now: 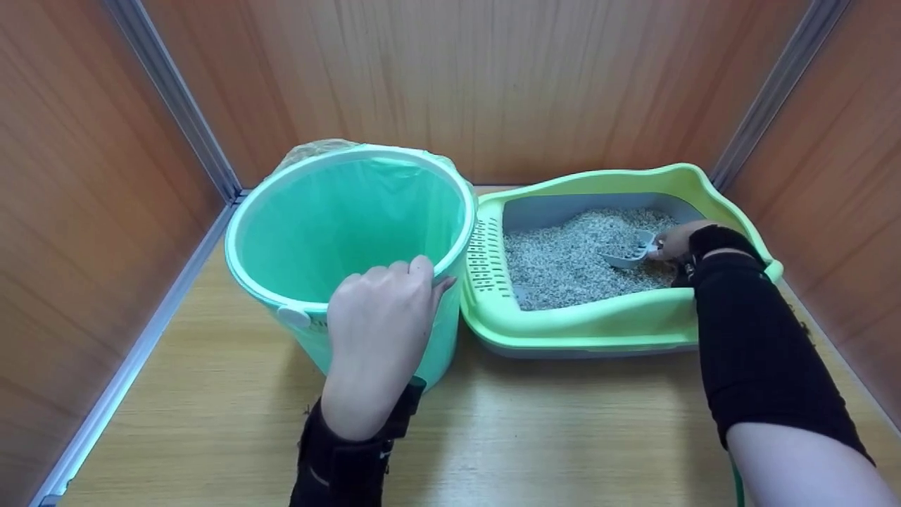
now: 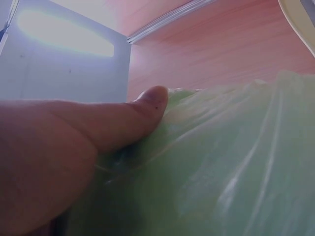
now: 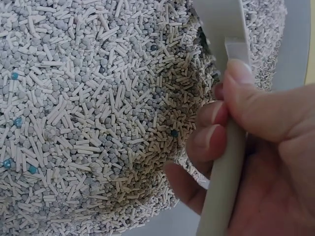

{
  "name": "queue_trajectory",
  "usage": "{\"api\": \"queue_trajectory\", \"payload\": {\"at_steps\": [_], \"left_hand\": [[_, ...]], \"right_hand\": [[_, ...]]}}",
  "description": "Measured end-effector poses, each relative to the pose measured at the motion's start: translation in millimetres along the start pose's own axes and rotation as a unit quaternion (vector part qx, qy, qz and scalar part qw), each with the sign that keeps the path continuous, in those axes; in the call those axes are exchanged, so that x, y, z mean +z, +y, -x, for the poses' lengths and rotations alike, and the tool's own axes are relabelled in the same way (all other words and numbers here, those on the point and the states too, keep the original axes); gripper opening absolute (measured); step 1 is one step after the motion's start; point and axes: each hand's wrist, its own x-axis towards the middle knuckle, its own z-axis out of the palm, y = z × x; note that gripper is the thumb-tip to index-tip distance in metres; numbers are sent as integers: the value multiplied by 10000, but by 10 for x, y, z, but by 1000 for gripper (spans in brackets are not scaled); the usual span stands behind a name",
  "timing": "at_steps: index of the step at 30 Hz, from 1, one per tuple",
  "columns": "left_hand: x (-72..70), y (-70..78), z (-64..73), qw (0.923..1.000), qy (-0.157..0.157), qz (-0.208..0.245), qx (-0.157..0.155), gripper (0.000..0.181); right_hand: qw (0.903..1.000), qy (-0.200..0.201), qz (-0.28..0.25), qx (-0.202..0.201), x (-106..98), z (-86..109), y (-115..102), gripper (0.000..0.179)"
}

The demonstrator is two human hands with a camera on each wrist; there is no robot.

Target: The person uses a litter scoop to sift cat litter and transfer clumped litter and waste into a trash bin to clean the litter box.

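Observation:
My right hand [image 1: 679, 241] grips the handle of a pale litter scoop [image 1: 626, 258], whose pan sits in the grey litter. In the right wrist view, thumb and fingers wrap round the scoop's handle [image 3: 224, 182] above the pellet litter [image 3: 98, 108]. The litter fills a green litter box [image 1: 584, 332] with a grey inner pan. My left hand [image 1: 383, 317] holds the near rim of a mint-green bin [image 1: 243, 257], fingers curled over the edge. Its thumb [image 2: 142, 110] presses on the outside, against the bin's plastic liner [image 2: 231, 162] in the left wrist view.
The bin and litter box stand side by side on a wood-patterned floor [image 1: 535, 429]. Wooden panels [image 1: 479, 84] rise behind and at both sides, joined by metal strips [image 1: 186, 105]. A slotted step [image 1: 486, 260] lines the box's left end.

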Motion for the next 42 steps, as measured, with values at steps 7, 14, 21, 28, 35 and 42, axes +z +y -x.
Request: {"api": "queue_trajectory", "payload": {"at_steps": [7, 14, 21, 28, 35, 42], "left_hand": [[-4, 5, -7, 10000, 10, 60, 6, 55], [8, 8, -1, 10000, 55, 36, -3, 55], [18, 13, 2, 10000, -19, 30, 34, 54], [5, 3, -12, 10000, -73, 26, 0, 54], [5, 6, -12, 10000, -26, 71, 21, 54], [13, -3, -3, 9999, 66, 89, 8, 55]], "right_hand": [[9991, -80, -278, -305, -6, -39, -22, 27], [9888, -268, -1248, -779, -12, -108, -53, 21], [9689, -373, -2260, -935, -22, -228, 1, 18], [9599, -238, -2636, -924, -88, -225, -50, 15], [9452, -35, -3076, -1094, -187, -130, -146, 13], [9504, 113, -2841, -1263, -302, -14, -190, 13]]}}
